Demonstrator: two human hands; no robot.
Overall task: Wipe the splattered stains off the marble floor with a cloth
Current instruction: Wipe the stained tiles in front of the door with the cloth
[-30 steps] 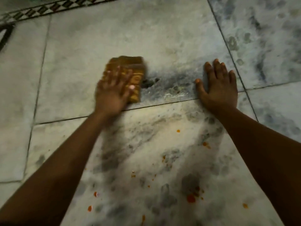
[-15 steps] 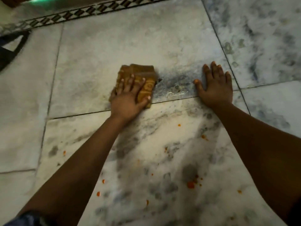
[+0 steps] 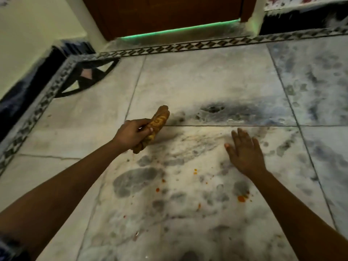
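My left hand (image 3: 131, 133) grips the bunched cloth (image 3: 153, 127), lifted to reposition. My right hand (image 3: 244, 153) lies open and flat for support. Orange stains (image 3: 241, 198) dot the near marble floor (image 3: 207, 81), unwiped.

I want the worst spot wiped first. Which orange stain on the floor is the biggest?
The orange blot beside the right forearm, nearest the right edge of the splatter; the other stains are only small specks.

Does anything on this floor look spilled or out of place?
Yes. Orange-red splatters still dot the marble floor between the arms, nearer the person than the cloth bunched in the left hand. The right hand rests flat.
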